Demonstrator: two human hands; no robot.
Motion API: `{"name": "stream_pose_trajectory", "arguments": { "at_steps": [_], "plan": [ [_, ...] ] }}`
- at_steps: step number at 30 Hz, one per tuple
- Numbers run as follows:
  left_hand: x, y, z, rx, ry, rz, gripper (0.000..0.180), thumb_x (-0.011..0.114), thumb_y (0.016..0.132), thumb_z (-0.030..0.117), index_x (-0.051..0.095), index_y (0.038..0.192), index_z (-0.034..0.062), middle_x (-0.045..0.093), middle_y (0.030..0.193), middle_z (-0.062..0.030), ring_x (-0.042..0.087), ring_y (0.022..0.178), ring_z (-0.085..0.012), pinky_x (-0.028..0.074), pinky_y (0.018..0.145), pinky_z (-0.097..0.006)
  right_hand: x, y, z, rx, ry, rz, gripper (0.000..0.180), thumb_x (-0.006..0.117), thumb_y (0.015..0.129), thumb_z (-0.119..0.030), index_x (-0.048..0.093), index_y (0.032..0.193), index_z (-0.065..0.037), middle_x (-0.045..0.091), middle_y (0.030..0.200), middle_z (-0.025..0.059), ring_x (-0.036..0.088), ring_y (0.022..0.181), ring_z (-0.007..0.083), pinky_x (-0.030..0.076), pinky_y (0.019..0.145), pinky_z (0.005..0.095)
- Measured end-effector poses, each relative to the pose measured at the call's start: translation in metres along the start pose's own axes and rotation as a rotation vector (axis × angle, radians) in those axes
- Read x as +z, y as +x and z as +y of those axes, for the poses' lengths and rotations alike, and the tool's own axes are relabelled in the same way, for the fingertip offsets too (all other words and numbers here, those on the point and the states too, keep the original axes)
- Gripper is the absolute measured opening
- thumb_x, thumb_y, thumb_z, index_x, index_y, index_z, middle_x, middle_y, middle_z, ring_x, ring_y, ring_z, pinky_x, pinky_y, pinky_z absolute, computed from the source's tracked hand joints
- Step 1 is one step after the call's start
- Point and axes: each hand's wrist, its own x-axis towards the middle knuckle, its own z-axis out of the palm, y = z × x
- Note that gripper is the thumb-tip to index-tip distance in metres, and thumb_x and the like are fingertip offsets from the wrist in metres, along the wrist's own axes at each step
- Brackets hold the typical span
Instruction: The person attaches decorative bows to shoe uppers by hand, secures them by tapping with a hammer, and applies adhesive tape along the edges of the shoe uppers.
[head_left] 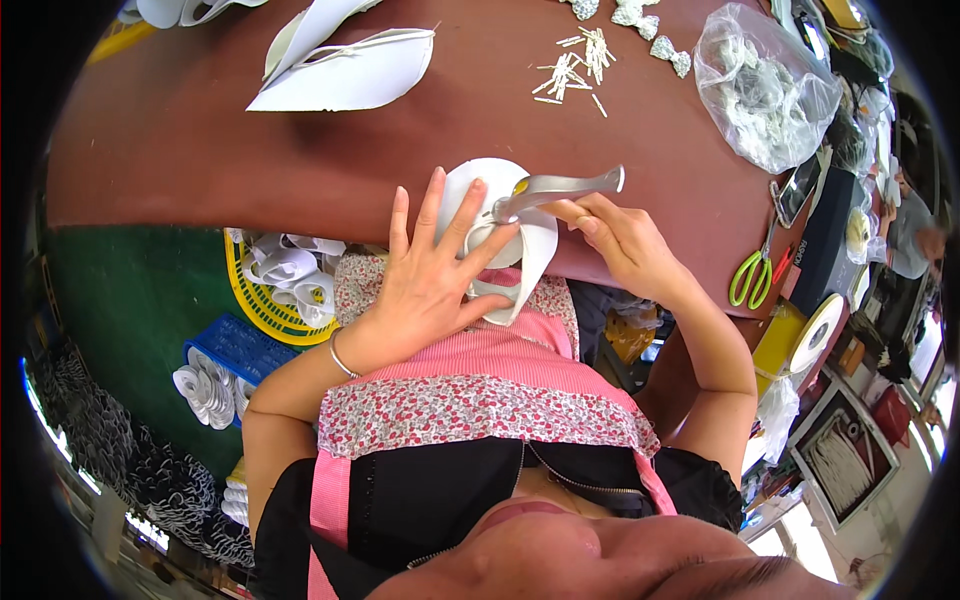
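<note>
A white shoe-upper piece [538, 240], curved into a loop, lies at the near edge of the brown table. My left hand [425, 270] rests on it with fingers spread, pressing it down; the thumb touches its near strip. My right hand [625, 240] is closed around a hammer [570, 187] with a curved metal head, and most of its handle is hidden by the fingers. The hammer's face sits on the white piece, between my left fingers. What lies under the face is hidden.
Small white strips [575, 72] and silvery bows [670, 55] lie at the back, beside a clear plastic bag [765, 90]. More white upper pieces [345, 75] are at the back left. Green-handled scissors [752, 277] lie right. A yellow basket [240, 285] and blue basket [237, 345] stand lower left.
</note>
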Motion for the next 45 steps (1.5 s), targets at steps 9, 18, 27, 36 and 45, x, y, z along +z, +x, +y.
{"name": "stream_pose_trajectory", "arguments": {
  "at_steps": [9, 18, 27, 36, 45],
  "plan": [
    [0.001, 0.000, 0.000, -0.021, -0.019, -0.008, 0.090, 0.089, 0.075, 0.052, 0.058, 0.157, 0.0320, 0.020, 0.180, -0.0173, 0.011, 0.162, -0.0567, 0.009, 0.121, -0.081, -0.003, 0.003, -0.003, -0.079, -0.007, 0.004, 0.043, 0.043, 0.117, -0.027, 0.069, 0.143, -0.005, 0.072, 0.113, 0.0202, 0.073, 0.096, 0.0333, 0.056, 0.091, 0.0417],
    [0.004, 0.002, 0.001, -0.003, -0.013, 0.000, 0.089, 0.091, 0.074, 0.044, 0.059, 0.156, 0.0307, 0.020, 0.179, -0.0194, 0.010, 0.162, -0.0560, 0.007, 0.122, -0.080, 0.009, -0.001, -0.008, -0.054, -0.001, 0.099, 0.031, 0.051, 0.114, -0.026, 0.065, 0.126, -0.001, 0.073, 0.094, 0.0257, 0.073, 0.086, 0.0470, 0.056, 0.072, 0.0522],
    [0.001, 0.003, 0.001, 0.011, -0.031, 0.005, 0.089, 0.094, 0.071, 0.039, 0.061, 0.153, 0.0276, 0.021, 0.177, -0.0224, 0.012, 0.162, -0.0563, 0.008, 0.122, -0.079, 0.019, -0.011, -0.036, -0.019, -0.181, 0.132, 0.021, 0.057, 0.110, -0.022, 0.060, 0.116, -0.003, 0.073, 0.091, 0.0226, 0.071, 0.082, 0.0483, 0.055, 0.066, 0.0567],
    [0.004, 0.002, 0.000, 0.025, -0.031, 0.056, 0.090, 0.093, 0.072, 0.041, 0.060, 0.154, 0.0281, 0.023, 0.176, -0.0225, 0.009, 0.161, -0.0587, 0.009, 0.122, -0.080, 0.025, -0.010, -0.037, -0.014, 0.010, 0.210, 0.035, 0.049, 0.115, -0.025, 0.064, 0.139, -0.003, 0.073, 0.105, 0.0202, 0.074, 0.093, 0.0449, 0.059, 0.077, 0.0501],
    [0.013, 0.000, -0.002, 0.023, -0.037, 0.084, 0.093, 0.093, 0.072, 0.041, 0.057, 0.157, 0.0307, 0.021, 0.178, -0.0198, 0.009, 0.161, -0.0598, 0.008, 0.121, -0.082, 0.028, -0.014, -0.020, 0.005, 0.120, 0.148, 0.045, 0.041, 0.118, -0.028, 0.061, 0.149, -0.002, 0.070, 0.106, 0.0223, 0.075, 0.098, 0.0383, 0.057, 0.089, 0.0433]
  ]
}}
